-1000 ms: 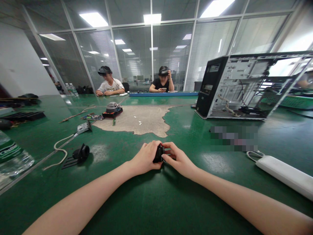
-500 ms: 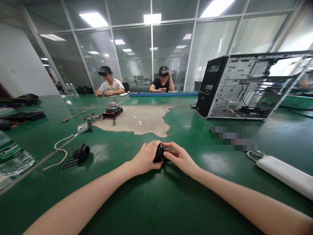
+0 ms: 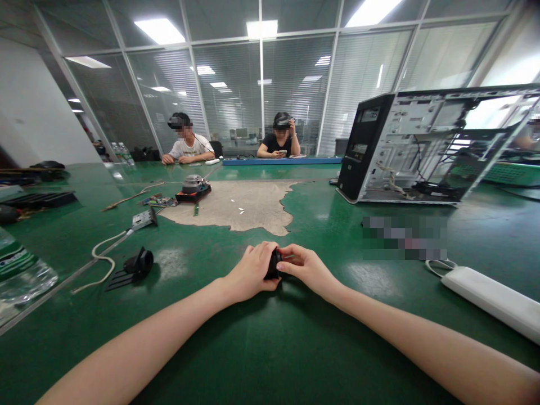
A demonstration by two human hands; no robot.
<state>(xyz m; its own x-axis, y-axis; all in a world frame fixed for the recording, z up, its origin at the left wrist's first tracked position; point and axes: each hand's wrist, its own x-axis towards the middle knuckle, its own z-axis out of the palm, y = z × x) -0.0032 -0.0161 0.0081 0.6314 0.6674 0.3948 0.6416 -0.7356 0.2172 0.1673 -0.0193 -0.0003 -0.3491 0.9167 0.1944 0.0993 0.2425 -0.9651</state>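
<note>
Both of my hands are on a small black part (image 3: 273, 266) at the middle of the green table (image 3: 261, 349). My left hand (image 3: 252, 269) wraps round its left side, thumb below and fingers over the top. From the right, my right hand (image 3: 307, 266) pinches the part's right end between thumb and fingers. Much of the part is hidden by the fingers, so its kind cannot be made out. Off to the left lies a black plastic piece (image 3: 137, 266) with a round end and several prongs.
An open computer case (image 3: 367, 152) stands at the back right, with a white power strip (image 3: 485, 298) in front of it. A plastic bottle (image 3: 25, 267) is at the left edge. A black-and-red device (image 3: 193, 190) sits near the brown patch (image 3: 253, 208). Two people sit across the table.
The fingers of my right hand have closed in on the right end of the black part. My left hand keeps its hold, nearly unmoved.
</note>
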